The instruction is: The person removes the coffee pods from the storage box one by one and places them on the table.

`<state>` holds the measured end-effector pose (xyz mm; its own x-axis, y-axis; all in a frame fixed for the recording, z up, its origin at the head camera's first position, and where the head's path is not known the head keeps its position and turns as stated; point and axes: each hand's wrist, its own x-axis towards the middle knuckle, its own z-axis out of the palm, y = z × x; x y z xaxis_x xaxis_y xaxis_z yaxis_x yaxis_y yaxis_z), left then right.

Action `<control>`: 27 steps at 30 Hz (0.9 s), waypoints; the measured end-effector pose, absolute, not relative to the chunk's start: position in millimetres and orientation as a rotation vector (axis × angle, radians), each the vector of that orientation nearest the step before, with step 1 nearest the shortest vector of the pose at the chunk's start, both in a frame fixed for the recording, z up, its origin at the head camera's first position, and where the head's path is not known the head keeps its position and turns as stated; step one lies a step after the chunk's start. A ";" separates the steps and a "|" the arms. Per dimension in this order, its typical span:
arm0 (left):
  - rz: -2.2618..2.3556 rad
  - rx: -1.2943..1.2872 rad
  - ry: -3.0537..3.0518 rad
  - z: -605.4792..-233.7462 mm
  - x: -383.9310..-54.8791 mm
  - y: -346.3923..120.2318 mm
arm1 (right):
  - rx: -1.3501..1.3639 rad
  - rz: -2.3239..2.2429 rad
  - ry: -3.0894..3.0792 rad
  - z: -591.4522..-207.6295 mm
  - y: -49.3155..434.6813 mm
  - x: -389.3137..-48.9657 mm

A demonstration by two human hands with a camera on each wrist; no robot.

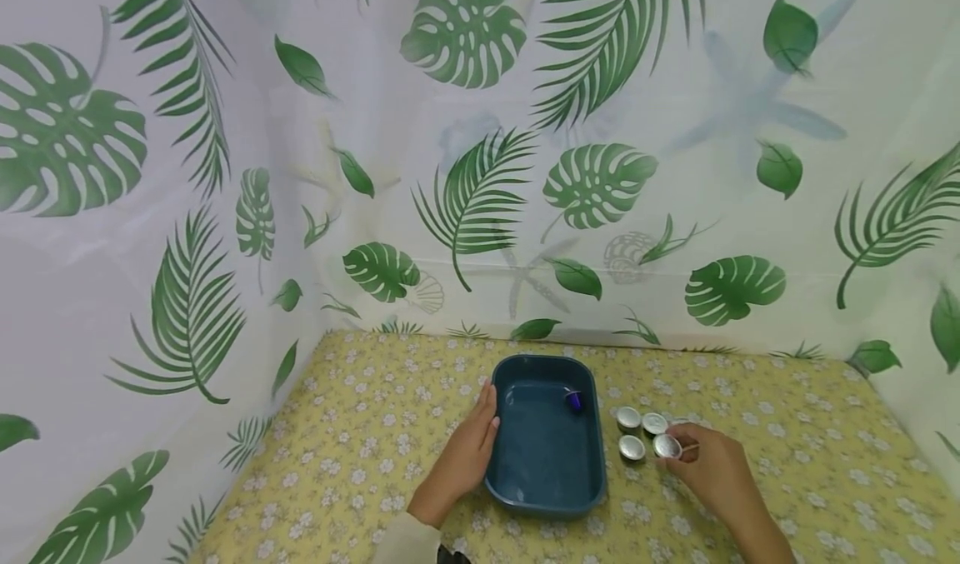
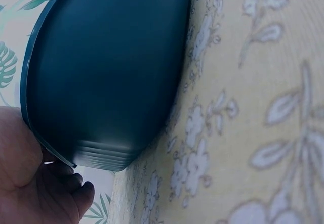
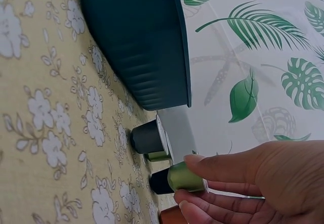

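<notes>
My left hand (image 1: 467,443) rests along the left side of a dark teal plastic tub (image 1: 547,489), its fingers touching the rim. Inside the tub, near its far right, lies one blue coffee capsule (image 1: 574,401). To the right of the tub, my right hand (image 1: 708,464) pinches a green coffee capsule (image 3: 186,177) between thumb and fingers, foil lid (image 1: 667,446) up. Beside it, several more capsules stand lid up, among them a dark grey one (image 3: 148,137), a black one (image 3: 160,182) and an orange one (image 3: 173,216), partly hidden by the right hand.
A yellow flowered cloth (image 1: 360,439) covers the table. White sheeting (image 1: 480,314) printed with green leaves hangs behind the table and along its sides. The tub's far end stands close to the back sheeting.
</notes>
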<state>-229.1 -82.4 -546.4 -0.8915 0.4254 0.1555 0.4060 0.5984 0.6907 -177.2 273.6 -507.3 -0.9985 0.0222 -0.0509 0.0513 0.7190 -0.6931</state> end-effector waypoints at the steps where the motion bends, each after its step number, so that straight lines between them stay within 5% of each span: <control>1: 1.188 0.724 2.790 -546.3 -229.0 -82.9 | 0.061 -1.171 2.868 -507.8 273.2 -177.3; 27: 1.206 0.711 2.784 -541.4 -227.0 -80.2 | 0.026 -1.065 2.940 -523.9 272.3 -180.2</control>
